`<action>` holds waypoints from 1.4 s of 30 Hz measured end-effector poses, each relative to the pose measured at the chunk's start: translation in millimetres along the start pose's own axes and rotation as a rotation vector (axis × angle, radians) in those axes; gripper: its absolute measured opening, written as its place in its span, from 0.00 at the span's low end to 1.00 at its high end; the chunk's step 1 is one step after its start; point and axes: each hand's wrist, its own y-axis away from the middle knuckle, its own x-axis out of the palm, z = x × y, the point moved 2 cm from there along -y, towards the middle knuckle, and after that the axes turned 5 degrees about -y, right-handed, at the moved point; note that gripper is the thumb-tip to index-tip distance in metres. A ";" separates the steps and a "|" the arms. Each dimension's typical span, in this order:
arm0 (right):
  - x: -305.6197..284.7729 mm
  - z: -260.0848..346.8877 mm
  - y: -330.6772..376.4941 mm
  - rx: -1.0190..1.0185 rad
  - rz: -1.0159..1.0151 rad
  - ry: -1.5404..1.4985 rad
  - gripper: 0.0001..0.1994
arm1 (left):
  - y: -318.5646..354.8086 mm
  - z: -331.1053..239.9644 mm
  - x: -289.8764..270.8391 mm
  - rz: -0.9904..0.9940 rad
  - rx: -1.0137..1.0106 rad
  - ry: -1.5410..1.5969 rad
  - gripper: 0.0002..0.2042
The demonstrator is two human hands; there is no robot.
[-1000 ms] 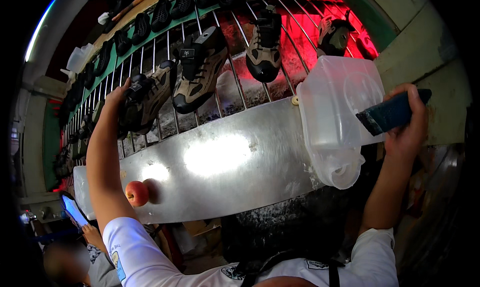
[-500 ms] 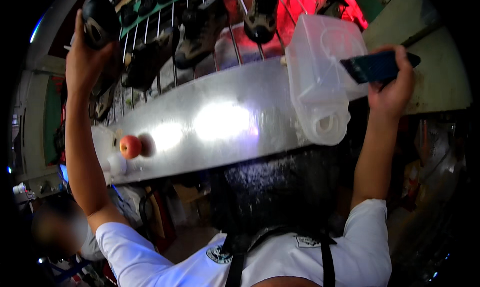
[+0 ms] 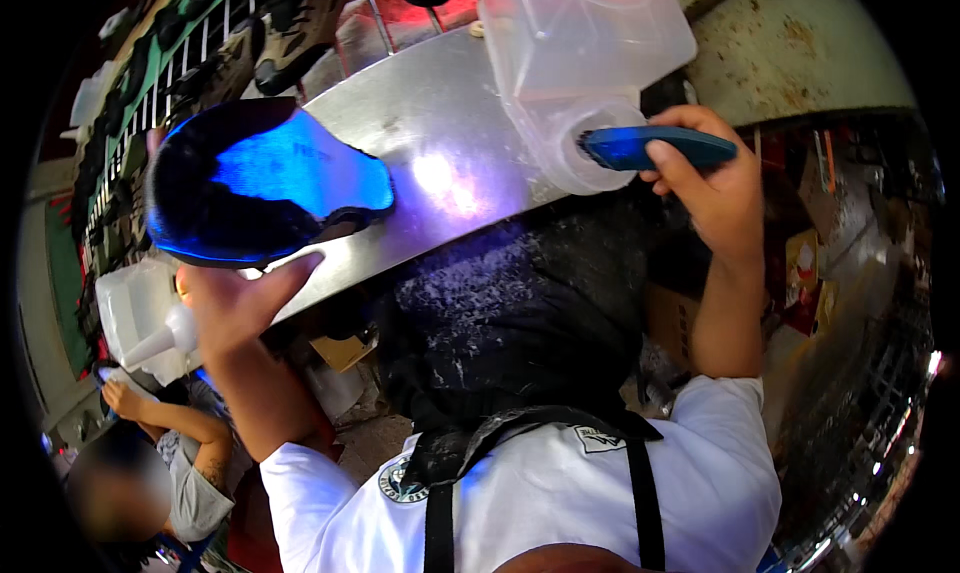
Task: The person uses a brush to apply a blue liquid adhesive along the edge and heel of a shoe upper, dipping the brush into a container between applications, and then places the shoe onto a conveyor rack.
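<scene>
My left hand [image 3: 240,298] grips a dark shoe [image 3: 300,168] from below, over the left part of the metal bench. The side of the shoe facing up glows bright blue on one half and is black on the other. In my right hand [image 3: 705,168] is a brush with a blue handle [image 3: 665,147], held between thumb and fingers. Its dark bristles point left, at the round mouth of a translucent plastic jug [image 3: 590,43]. Whether the bristles reach inside the mouth is hard to tell. That jug lies on the right part of the bench.
The metal bench [image 3: 450,93] stretches across in front of me. Behind it, several shoes [image 3: 300,33] hang on a rack of metal rods. A second translucent container [image 3: 130,298] with a white spout stands at the left end. A co-worker's arm [image 3: 190,418] shows at lower left.
My left hand has brought the shoe down and right from the rack, nearer to me. The brush has moved left and slightly down to the jug's mouth. The view has shifted too.
</scene>
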 end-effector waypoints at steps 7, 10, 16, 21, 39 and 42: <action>4.9 -0.1 -1.1 -0.073 0.107 0.149 0.10 | -34.1 -35.2 19.5 -0.137 0.230 0.110 0.70; 0.9 -6.3 -3.7 -0.113 0.040 0.114 0.10 | -28.7 -26.8 5.2 -0.086 0.125 0.094 0.69; 4.1 -11.7 -2.6 -0.021 0.047 -0.028 0.10 | 16.2 31.9 -11.3 0.021 -0.286 -0.360 0.41; -6.2 -25.4 -8.4 -0.131 0.224 0.107 0.12 | 31.8 41.1 -15.5 0.089 0.269 -1.086 0.32; 151.6 -76.1 77.2 0.566 0.188 -1.439 0.20 | 114.3 42.7 63.1 -0.137 0.649 -0.669 0.31; 181.0 -74.1 60.9 0.475 0.213 -1.460 0.21 | 117.0 41.0 65.6 -0.115 0.619 -0.668 0.32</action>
